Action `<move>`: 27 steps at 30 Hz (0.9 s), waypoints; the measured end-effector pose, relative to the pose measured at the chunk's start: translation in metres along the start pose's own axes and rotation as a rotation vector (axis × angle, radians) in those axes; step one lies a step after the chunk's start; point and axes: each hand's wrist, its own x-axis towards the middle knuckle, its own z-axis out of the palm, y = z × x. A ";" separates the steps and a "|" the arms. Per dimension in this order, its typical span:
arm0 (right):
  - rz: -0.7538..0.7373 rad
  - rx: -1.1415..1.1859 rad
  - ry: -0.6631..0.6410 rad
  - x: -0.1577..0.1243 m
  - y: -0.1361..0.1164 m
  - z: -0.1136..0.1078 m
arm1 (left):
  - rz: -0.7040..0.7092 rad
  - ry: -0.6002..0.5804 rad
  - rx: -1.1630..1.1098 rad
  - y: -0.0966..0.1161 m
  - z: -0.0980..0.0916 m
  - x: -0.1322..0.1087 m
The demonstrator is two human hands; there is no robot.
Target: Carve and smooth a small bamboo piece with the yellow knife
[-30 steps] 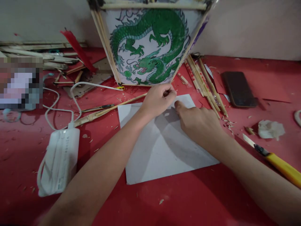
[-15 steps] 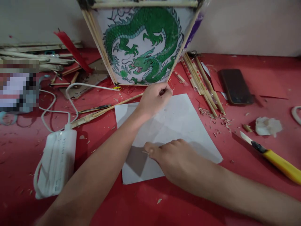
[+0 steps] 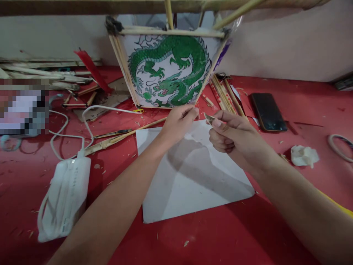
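My left hand (image 3: 179, 120) is closed at the lower edge of a bamboo-framed panel with a painted green dragon (image 3: 179, 81). What its fingers hold, if anything, is hidden. Between the thumb and forefinger of my right hand (image 3: 230, 131) a small thin pointed piece (image 3: 209, 118) sticks out to the left; its kind is unclear. That hand is raised over the right side of a white sheet (image 3: 176, 198), which lies flat on the red table (image 3: 132, 243). A gap separates my two hands.
A white power strip (image 3: 66, 198) with a cable lies at left, beside bamboo strips (image 3: 132, 131). A red candle (image 3: 93, 71) leans behind. Bamboo sticks (image 3: 223, 94), a black phone (image 3: 268, 111), crumpled tissue (image 3: 304, 156) and a yellow knife handle (image 3: 337, 204) are at right.
My right hand has lifted off the sheet's lower left and moved up and right, close to my left hand. My left hand stays by the panel. The view has tilted up slightly.
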 end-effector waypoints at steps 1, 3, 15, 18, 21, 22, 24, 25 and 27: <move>0.020 0.064 0.012 0.001 0.002 0.000 | 0.011 0.003 -0.014 0.000 0.000 0.000; 0.042 0.163 0.031 0.003 0.004 -0.001 | 0.033 0.004 -0.038 0.000 0.000 -0.001; 0.252 0.406 -0.012 0.011 0.010 -0.014 | 0.020 -0.078 -0.078 0.007 0.000 -0.004; 0.304 0.369 -0.017 0.011 0.008 -0.015 | 0.015 -0.091 -0.070 0.008 0.000 -0.004; 0.320 0.321 -0.011 0.010 0.007 -0.015 | 0.019 -0.100 -0.071 0.008 0.000 -0.004; 0.324 0.324 -0.009 0.010 0.007 -0.015 | 0.020 -0.100 -0.071 0.008 0.000 -0.004; 0.335 0.361 -0.010 0.010 0.007 -0.014 | 0.020 -0.096 -0.069 0.006 0.000 -0.003; 0.343 0.388 -0.016 0.009 0.007 -0.014 | 0.021 -0.089 -0.068 0.005 0.000 -0.003; 0.368 0.442 -0.036 0.008 0.007 -0.013 | 0.027 -0.067 -0.066 0.003 0.000 -0.002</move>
